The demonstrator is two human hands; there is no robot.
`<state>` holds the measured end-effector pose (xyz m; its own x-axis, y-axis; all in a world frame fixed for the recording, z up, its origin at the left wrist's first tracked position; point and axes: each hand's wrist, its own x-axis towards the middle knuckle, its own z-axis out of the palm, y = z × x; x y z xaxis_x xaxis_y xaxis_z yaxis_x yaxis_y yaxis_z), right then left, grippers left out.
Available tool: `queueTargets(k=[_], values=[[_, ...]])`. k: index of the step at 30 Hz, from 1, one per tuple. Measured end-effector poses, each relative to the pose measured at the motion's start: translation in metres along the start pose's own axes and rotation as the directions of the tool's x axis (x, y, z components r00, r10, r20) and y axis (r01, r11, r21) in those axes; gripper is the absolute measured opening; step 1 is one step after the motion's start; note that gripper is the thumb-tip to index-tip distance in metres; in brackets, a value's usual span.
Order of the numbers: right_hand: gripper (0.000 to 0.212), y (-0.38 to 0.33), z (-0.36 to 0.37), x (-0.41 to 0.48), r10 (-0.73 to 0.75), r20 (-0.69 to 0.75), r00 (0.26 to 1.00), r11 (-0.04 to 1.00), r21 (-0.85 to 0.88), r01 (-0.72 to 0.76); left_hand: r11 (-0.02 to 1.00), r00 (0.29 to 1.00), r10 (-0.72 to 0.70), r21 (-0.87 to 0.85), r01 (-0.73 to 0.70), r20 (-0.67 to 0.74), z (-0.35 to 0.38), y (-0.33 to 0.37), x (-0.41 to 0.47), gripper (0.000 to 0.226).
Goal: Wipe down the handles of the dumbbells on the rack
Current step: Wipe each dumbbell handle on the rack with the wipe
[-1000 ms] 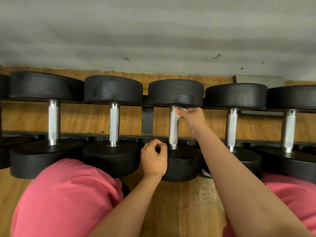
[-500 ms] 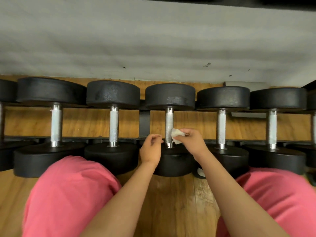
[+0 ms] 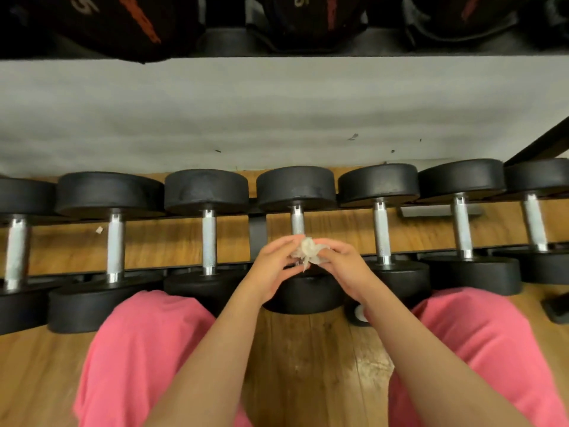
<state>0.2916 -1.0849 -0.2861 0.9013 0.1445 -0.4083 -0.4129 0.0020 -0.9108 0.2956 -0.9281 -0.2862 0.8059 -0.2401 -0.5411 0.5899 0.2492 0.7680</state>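
Both hands meet just in front of the middle dumbbell's handle point(image 3: 297, 222). The left hand point(image 3: 272, 266) and right hand point(image 3: 340, 266) pinch a crumpled wipe point(image 3: 307, 251) between fingertips, likely refolding it for a cleaner face before wiping resumes.

My left hand point(image 3: 272, 266) and right hand point(image 3: 341, 266), pinching the crumpled wipe point(image 3: 308, 251) between them, cover the near half of the middle handle point(image 3: 297, 221); I cannot tell whether the wipe touches it. Far left of that handle, the left end dumbbell point(image 3: 15, 251) is cut by the picture's edge, and far right, so is the right end dumbbell point(image 3: 535, 223). Above the handle, the dark shelf gear point(image 3: 123, 20) is cropped and its print mostly unreadable. Left of the handle, a pale scrap point(image 3: 99, 230) is too small to name. Just right of it and nearer me, my forearm hides part of a round black-and-white thing point(image 3: 357, 314).
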Motion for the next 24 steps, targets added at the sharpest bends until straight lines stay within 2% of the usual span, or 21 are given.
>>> queueTargets(k=[3,5,10,13,16,20,22,24], values=[[0.027,-0.001,0.000,-0.005,0.003,-0.028,1.000,0.998,0.056,-0.001,0.995,0.999,0.034,0.097,-0.032,-0.023,0.001,-0.001,-0.003,0.031],[0.025,-0.002,0.001,-0.007,0.031,-0.072,0.997,0.995,0.097,-0.024,0.992,0.994,0.064,0.118,-0.053,-0.086,0.004,0.001,-0.005,0.031],[0.011,0.000,-0.006,-0.013,0.072,-0.266,0.961,0.990,0.135,-0.037,0.995,0.951,0.100,0.055,-0.088,-0.291,0.002,0.008,-0.009,0.008],[0.012,0.004,-0.009,-0.018,0.055,-0.309,0.949,0.991,0.137,-0.013,0.995,0.938,0.099,0.049,-0.088,-0.333,-0.003,0.009,-0.014,0.012],[0.014,0.004,-0.006,-0.021,0.022,-0.369,0.929,0.992,0.120,0.024,0.989,0.953,0.106,0.131,-0.071,-0.284,-0.001,0.009,-0.016,0.018],[0.020,-0.002,0.001,-0.026,-0.099,-0.457,0.884,0.994,-0.005,0.108,0.965,0.961,0.141,0.249,-0.079,-0.239,0.003,0.016,-0.021,0.018],[0.019,-0.005,0.004,-0.028,-0.146,-0.414,0.898,0.989,-0.036,0.145,0.965,0.968,0.155,0.239,-0.107,-0.196,0.001,0.021,-0.026,0.014],[0.028,-0.009,0.007,-0.030,-0.175,-0.286,0.942,0.985,-0.046,0.169,0.974,0.989,0.126,0.199,-0.109,-0.071,0.002,0.027,-0.032,0.012]])
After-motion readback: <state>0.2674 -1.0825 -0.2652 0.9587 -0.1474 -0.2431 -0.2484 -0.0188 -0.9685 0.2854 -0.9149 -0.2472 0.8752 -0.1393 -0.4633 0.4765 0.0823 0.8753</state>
